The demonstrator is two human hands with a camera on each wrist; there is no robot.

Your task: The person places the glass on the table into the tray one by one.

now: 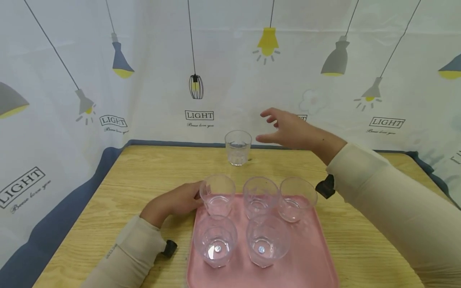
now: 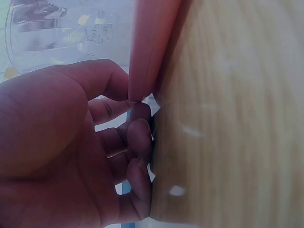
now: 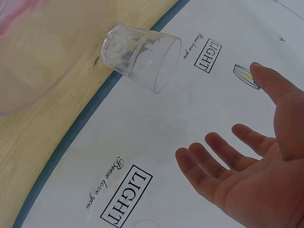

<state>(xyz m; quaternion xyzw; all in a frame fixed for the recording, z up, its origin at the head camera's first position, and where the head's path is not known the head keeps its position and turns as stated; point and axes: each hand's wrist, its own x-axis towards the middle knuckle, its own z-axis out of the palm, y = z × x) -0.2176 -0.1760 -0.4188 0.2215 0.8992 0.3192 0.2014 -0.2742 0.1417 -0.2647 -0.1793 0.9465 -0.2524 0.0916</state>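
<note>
A pink tray [image 1: 309, 256] carries several clear cups: a back row with a left cup [image 1: 217, 196], a middle cup [image 1: 261, 196] and a right cup [image 1: 295, 202], and in front of them two more, one a front left cup [image 1: 216, 240]. My left hand [image 1: 181, 199] grips the tray's back left corner; in the left wrist view the thumb lies at the tray edge [image 2: 147, 52] and the other fingers curl by the tabletop. My right hand [image 1: 289, 130] is raised, fingers spread, holding nothing. Left of it, a single clear cup [image 1: 238, 149] stands upright near the table's back edge.
The wooden table [image 1: 119, 180] ends at a wall sheet [image 1: 230, 72] printed with hanging lamps and lettering. Dark blue cloth [image 1: 90, 190] shows along the table's left and back edges. Black wrist mounts [image 1: 325, 187] sit on both sleeves.
</note>
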